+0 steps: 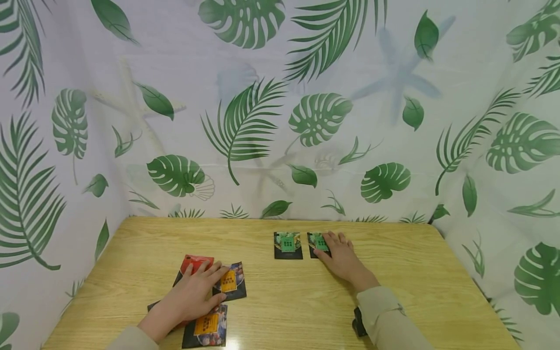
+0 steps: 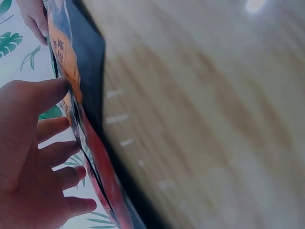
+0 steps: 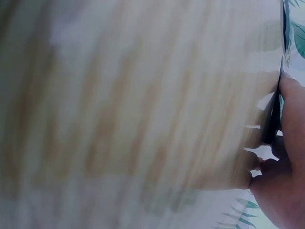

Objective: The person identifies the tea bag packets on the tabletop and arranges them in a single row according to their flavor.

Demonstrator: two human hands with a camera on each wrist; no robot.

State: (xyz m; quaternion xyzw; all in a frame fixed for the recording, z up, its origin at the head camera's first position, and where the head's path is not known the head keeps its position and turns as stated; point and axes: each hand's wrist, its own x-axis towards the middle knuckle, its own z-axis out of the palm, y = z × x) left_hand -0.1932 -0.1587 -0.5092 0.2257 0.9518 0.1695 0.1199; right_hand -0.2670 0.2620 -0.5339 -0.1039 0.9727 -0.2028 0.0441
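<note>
Several flat seasoning-style packets lie on the table. My left hand (image 1: 194,294) rests with spread fingers across a loose group at the left: a red packet (image 1: 199,261), a dark packet with a yellow label (image 1: 232,281), and another yellow-labelled packet (image 1: 205,328) nearer me. A dark corner of a further packet shows by the left wrist, mostly covered. At the far side, my right hand (image 1: 343,257) touches a green-labelled packet (image 1: 316,241) with extended fingers and thumb, covering its right part. Beside it on the left lies a matching green-labelled packet (image 1: 288,245), a narrow gap between them.
The wooden table (image 1: 280,301) meets a leaf-printed white cloth (image 1: 262,194) at its back edge, and similar cloth stands at both sides. A small black object (image 1: 359,323) is at the underside of my right wrist.
</note>
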